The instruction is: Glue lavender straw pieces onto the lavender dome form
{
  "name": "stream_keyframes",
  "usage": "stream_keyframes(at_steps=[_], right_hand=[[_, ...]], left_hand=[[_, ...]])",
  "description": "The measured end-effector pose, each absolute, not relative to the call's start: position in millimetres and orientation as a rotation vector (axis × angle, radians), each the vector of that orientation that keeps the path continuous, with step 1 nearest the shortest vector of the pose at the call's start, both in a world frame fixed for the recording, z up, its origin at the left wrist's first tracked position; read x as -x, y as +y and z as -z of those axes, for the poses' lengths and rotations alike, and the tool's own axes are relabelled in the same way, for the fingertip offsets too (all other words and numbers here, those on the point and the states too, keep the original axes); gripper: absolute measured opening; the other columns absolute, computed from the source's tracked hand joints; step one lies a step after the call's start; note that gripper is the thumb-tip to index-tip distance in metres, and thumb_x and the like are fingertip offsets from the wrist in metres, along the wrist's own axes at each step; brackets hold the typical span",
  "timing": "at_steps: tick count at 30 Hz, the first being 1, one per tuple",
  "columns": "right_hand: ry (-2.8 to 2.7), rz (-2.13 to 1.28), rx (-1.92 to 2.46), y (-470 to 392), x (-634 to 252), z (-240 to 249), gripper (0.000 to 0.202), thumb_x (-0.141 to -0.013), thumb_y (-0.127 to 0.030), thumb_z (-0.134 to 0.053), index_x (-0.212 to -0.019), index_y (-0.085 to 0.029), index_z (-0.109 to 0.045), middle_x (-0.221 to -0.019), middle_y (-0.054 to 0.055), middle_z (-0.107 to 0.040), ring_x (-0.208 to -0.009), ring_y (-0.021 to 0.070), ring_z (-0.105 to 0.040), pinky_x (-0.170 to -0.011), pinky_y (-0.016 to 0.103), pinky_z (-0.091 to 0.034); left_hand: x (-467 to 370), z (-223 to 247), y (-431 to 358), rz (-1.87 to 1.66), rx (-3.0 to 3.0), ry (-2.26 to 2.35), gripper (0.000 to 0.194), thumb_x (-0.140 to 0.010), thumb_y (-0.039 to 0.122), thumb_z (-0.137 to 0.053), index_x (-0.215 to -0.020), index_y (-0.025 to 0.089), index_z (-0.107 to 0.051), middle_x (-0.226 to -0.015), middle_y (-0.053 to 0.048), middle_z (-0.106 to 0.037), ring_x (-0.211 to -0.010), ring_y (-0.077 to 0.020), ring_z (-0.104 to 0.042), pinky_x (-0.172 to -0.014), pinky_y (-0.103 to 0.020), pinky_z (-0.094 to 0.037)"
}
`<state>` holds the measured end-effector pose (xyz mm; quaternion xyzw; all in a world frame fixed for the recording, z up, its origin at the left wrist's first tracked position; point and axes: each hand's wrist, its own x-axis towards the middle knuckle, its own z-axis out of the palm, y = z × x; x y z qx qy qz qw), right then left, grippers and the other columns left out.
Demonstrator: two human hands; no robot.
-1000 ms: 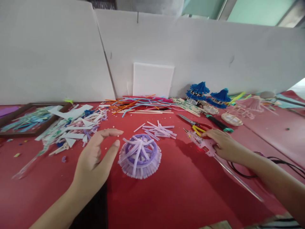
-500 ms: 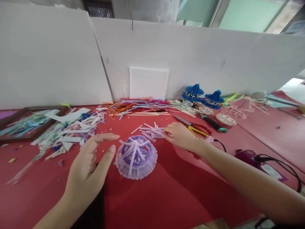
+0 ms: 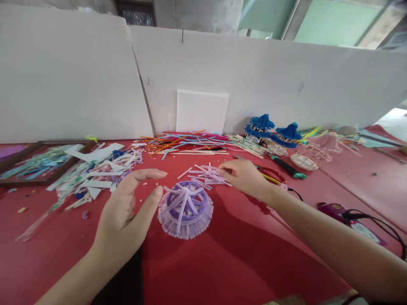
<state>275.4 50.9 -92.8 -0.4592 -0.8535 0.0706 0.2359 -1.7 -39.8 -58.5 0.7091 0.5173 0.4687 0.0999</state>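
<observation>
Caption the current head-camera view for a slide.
Right hand at the pale lilac strips, left hand open beside a purple domed craft piece on a red tabletop.

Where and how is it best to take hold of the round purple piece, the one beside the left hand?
I would grip the darker purple ring on opposite sides, coming from above and the left, where the open left hand is. The ring is a continuous band; the pale fringe flares outward below it, and the thin top strips look easier to bend.
</observation>
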Motion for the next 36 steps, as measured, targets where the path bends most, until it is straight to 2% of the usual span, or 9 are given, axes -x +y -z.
stream_keyframes(at_steps=[4,8,10,16,19,22,26,30,36], right_hand=[[-2.222,-0.407,0.994,13.6,-262.3,44.9,0.026,-0.096,-0.03,-0.051,-0.076,-0.018,-0.062,-0.07,-0.001,-0.067,-0.065,0.0101,-0.061,-0.062,0.021,-0.047],[-2.243,-0.769,0.73,-17.2,-244.8,19.8,0.019,-0.087,-0.013,-0.056,-0.068,-0.017,-0.058,-0.062,-0.004,-0.06,-0.057,0.0059,-0.052,-0.055,0.018,-0.04],[-2.188,-0.822,0.713,-23.9,-238.0,19.2,0.02,-0.085,-0.011,-0.057,-0.067,-0.017,-0.059,-0.06,-0.005,-0.058,-0.055,0.0054,-0.051,-0.053,0.017,-0.039],[-1.747,-0.737,0.746,-27.1,-222.4,35.4,0.01,-0.089,-0.022,-0.066,-0.093,-0.02,-0.074,-0.087,0.002,-0.074,-0.074,0.0113,-0.067,-0.063,0.02,-0.053],[-1.601,-0.969,0.658,-27.6,-214.1,41.3,0.008,-0.08,-0.017,-0.074,-0.088,-0.021,-0.075,-0.082,0.0,-0.076,-0.069,0.0104,-0.069,-0.059,0.018,-0.055],[-1.55,-1.122,0.56,-27.3,-209.4,43.3,0.009,-0.076,-0.013,-0.077,-0.08,-0.021,-0.074,-0.081,-0.001,-0.074,-0.073,0.0093,-0.069,-0.065,0.018,-0.056],[-1.668,-1.179,0.667,-27.3,-212.2,41.4,0.009,-0.075,-0.021,-0.08,-0.074,-0.018,-0.072,-0.075,-0.001,-0.07,-0.069,0.0085,-0.065,-0.063,0.018,-0.053],[-1.784,-1.192,0.724,-31.6,-219.3,43.3,0.022,-0.072,-0.029,-0.084,-0.065,-0.016,-0.068,-0.069,0.0,-0.068,-0.064,0.0099,-0.062,-0.061,0.021,-0.051],[-1.902,-1.224,0.508,-41.9,-235.1,57.1,0.015,-0.078,-0.021,-0.078,-0.068,-0.015,-0.068,-0.074,0.004,-0.071,-0.07,0.0113,-0.067,-0.064,0.02,-0.054]], left_hand=[[-7.3,45.6,-43.6,-1.351,-2.165,1.325,0.016,-0.09,0.024,-0.059,-0.106,0.028,-0.061,-0.107,0.001,-0.065,-0.107,-0.0168,-0.063,-0.096,-0.027,-0.051],[-21.9,35.2,-53.8,-1.321,-2.0,1.241,0.009,-0.088,0.02,-0.064,-0.091,0.028,-0.065,-0.082,0.008,-0.07,-0.071,-0.0075,-0.069,-0.066,-0.012,-0.056],[-27.5,32.8,-57.8,-1.346,-1.949,1.268,0.012,-0.085,0.017,-0.068,-0.084,0.028,-0.067,-0.076,0.01,-0.071,-0.065,-0.0053,-0.069,-0.062,-0.007,-0.055],[-32.6,32.0,-59.3,-1.41,-1.867,1.263,0.019,-0.079,0.013,-0.073,-0.082,0.03,-0.07,-0.077,0.014,-0.074,-0.065,-0.002,-0.071,-0.062,-0.001,-0.053],[-31.9,33.8,-59.8,-1.423,-1.897,1.253,0.023,-0.08,0.012,-0.071,-0.092,0.032,-0.068,-0.084,0.013,-0.074,-0.072,-0.0027,-0.072,-0.068,-0.004,-0.055],[-28.9,36.1,-61.0,-1.371,-2.014,1.241,0.024,-0.083,0.015,-0.068,-0.1,0.032,-0.064,-0.087,0.011,-0.074,-0.076,-0.0051,-0.073,-0.072,-0.008,-0.057],[-23.8,39.1,-60.2,-1.244,-2.327,1.243,0.015,-0.089,0.015,-0.06,-0.098,0.026,-0.06,-0.087,0.006,-0.07,-0.079,-0.0075,-0.069,-0.075,-0.013,-0.054],[-21.8,43.5,-61.3,-1.17,-2.571,1.072,0.024,-0.09,-0.001,-0.044,-0.09,0.021,-0.054,-0.084,0.003,-0.064,-0.079,-0.0086,-0.061,-0.074,-0.016,-0.049],[-16.4,46.0,-73.5,-0.862,-2.744,0.898,0.027,-0.092,-0.002,-0.035,-0.089,0.019,-0.052,-0.087,0.0,-0.062,-0.078,-0.0129,-0.055,-0.073,-0.023,-0.046]])
